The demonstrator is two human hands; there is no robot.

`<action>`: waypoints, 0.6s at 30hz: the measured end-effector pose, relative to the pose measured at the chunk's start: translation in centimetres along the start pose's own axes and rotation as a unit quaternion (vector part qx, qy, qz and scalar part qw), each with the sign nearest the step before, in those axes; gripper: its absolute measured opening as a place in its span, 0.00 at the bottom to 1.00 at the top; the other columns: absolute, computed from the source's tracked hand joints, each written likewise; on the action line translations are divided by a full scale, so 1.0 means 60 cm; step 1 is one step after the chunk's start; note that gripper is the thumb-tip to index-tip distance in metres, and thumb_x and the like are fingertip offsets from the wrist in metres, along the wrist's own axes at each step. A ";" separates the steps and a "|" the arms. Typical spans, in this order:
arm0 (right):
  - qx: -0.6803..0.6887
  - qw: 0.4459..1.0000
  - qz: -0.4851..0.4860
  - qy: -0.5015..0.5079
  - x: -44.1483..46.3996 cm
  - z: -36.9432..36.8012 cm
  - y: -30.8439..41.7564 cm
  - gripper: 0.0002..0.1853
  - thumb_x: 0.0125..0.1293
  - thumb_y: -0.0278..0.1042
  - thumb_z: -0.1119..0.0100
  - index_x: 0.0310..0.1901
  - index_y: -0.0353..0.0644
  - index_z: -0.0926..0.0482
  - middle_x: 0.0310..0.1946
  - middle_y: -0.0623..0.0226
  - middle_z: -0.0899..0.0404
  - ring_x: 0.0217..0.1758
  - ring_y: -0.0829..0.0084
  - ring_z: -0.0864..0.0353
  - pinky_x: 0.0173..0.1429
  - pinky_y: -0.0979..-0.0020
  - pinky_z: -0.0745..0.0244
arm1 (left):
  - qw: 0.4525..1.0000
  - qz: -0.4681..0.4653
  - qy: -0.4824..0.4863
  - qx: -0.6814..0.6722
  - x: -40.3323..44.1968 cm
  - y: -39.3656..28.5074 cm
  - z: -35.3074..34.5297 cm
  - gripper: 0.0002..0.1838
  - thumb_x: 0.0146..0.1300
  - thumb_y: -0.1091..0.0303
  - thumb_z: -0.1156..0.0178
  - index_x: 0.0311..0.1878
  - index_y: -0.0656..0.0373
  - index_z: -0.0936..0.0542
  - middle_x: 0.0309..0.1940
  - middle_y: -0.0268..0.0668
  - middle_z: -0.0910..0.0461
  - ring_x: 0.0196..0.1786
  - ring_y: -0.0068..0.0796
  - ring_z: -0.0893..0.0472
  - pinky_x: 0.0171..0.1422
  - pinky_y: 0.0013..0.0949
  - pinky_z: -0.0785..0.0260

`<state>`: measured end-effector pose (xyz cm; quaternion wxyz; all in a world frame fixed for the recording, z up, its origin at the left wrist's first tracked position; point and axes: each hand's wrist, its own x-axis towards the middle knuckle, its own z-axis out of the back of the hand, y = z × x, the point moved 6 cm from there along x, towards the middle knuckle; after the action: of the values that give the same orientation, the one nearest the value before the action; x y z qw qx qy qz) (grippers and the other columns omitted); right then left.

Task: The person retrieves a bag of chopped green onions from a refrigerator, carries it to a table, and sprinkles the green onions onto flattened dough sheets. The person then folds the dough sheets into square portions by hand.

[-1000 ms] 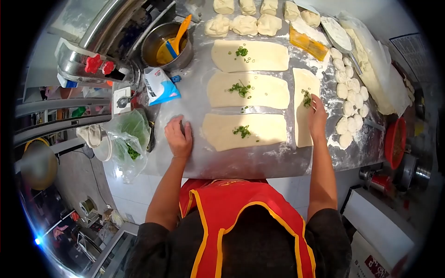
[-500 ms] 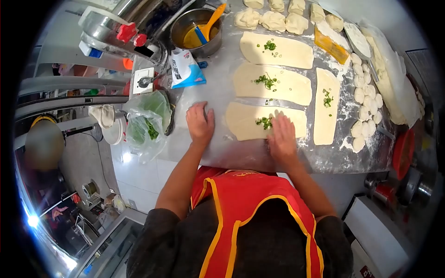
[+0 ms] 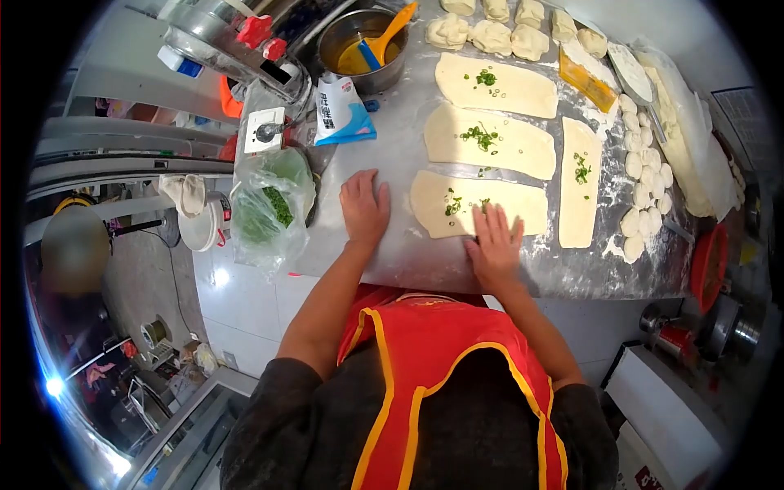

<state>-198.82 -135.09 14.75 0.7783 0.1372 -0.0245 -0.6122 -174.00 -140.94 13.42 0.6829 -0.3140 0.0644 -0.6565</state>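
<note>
My right hand (image 3: 495,249) lies with its fingers spread on the nearest flat dough sheet (image 3: 527,214), fingertips at the chopped scallions (image 3: 452,202) there. Some scallion bits sit right by the fingertips. Resting on the metal worktop (image 3: 392,260) to the left of that sheet, my left hand (image 3: 365,206) has its fingers stretched out and holds nothing. Beyond are a middle dough sheet (image 3: 445,139) and a far dough sheet (image 3: 523,86), each topped with scallions. A fourth dough sheet (image 3: 578,216) lies crosswise on the right, also with scallions.
Small dough balls (image 3: 650,175) line the floured right side, with larger dough lumps (image 3: 492,37) at the back. A metal bowl (image 3: 331,45) holds yellow liquid and an orange-handled brush (image 3: 392,31). A bag of scallions (image 3: 261,224), a blue-white packet (image 3: 347,122) and an orange scraper (image 3: 581,82) stand around.
The scallions on the nearest sheet have gone from one clump to separate patches under my right hand's movement. My left hand stays on the worktop. The view has shifted slightly.
</note>
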 end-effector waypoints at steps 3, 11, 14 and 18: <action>0.004 0.998 -0.043 -0.049 -0.001 0.032 -0.036 0.28 0.66 0.41 0.50 0.67 0.46 0.38 0.70 0.60 0.45 0.74 0.55 0.52 0.72 0.41 0.65 | 1.000 0.001 0.003 0.007 0.001 0.001 -0.001 0.18 0.58 0.66 0.40 0.51 0.57 0.26 0.48 0.43 0.28 0.52 0.45 0.30 0.57 0.44 0.39; 0.054 0.967 -0.054 -0.245 0.117 0.073 -0.039 0.14 0.51 0.39 0.31 0.37 0.42 0.19 0.38 0.62 0.25 0.47 0.58 0.34 0.54 0.56 0.42 | 1.000 0.007 0.007 0.010 0.001 0.001 -0.002 0.17 0.58 0.66 0.41 0.51 0.57 0.26 0.48 0.43 0.27 0.52 0.45 0.30 0.57 0.44 0.39; 0.025 0.963 -0.126 -0.236 0.146 0.056 -0.038 0.15 0.50 0.40 0.31 0.36 0.41 0.19 0.38 0.60 0.24 0.46 0.58 0.33 0.56 0.57 0.43 | 1.000 0.006 0.004 0.003 0.003 0.001 0.000 0.17 0.58 0.66 0.41 0.51 0.58 0.26 0.48 0.43 0.27 0.51 0.46 0.30 0.57 0.44 0.39; 0.042 0.966 -0.168 -0.191 0.167 0.030 -0.041 0.11 0.51 0.36 0.34 0.35 0.41 0.19 0.36 0.61 0.22 0.46 0.58 0.32 0.54 0.56 0.43 | 1.000 0.011 0.005 0.001 0.002 0.002 -0.001 0.17 0.58 0.66 0.41 0.51 0.58 0.26 0.48 0.43 0.27 0.51 0.46 0.30 0.57 0.44 0.38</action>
<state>-199.04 -145.57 14.58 0.6391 0.0524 -0.1750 -0.7471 -173.91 -141.09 13.33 0.6899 -0.3096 0.0707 -0.6506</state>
